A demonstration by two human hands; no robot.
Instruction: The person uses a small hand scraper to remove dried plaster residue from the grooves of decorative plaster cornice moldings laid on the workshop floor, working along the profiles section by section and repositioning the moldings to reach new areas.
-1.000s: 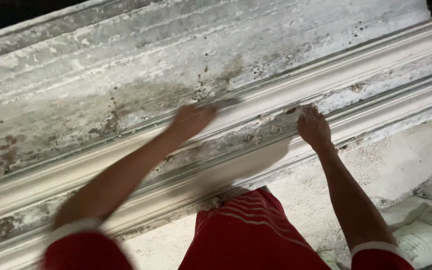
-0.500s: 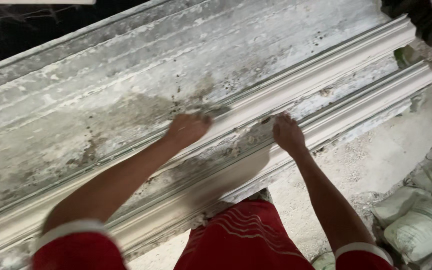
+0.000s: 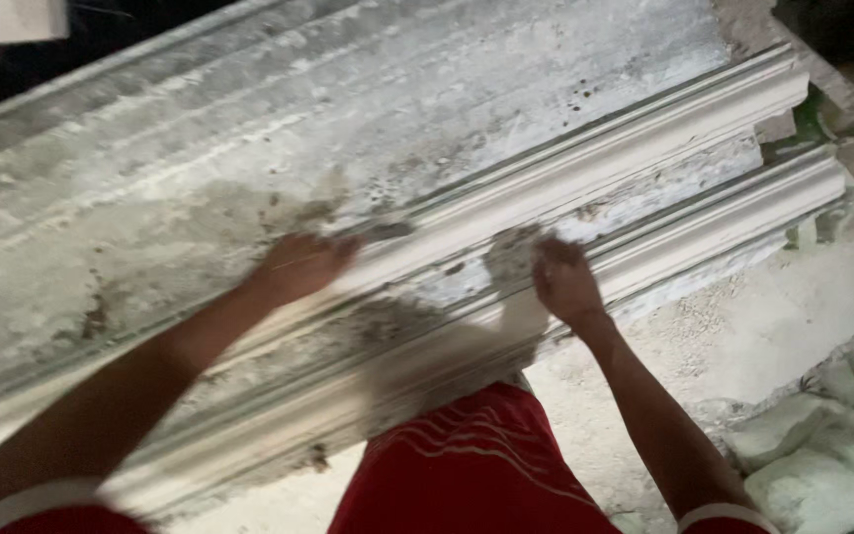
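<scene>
Head view: two hands, left (image 3: 298, 265) and right (image 3: 565, 282), flat on one plaster moulding (image 3: 644, 148), gripping nothing.

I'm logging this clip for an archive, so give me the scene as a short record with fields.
Setting: a long grey moulded slab with raised ridges, lying over a gritty floor
Left hand: pressed on a ridge, beside a dark flat tool tip; grip unclear
Right hand: on wet grey paste
Clothing: red shorts
Nearby: pale sacks, lower right
</scene>
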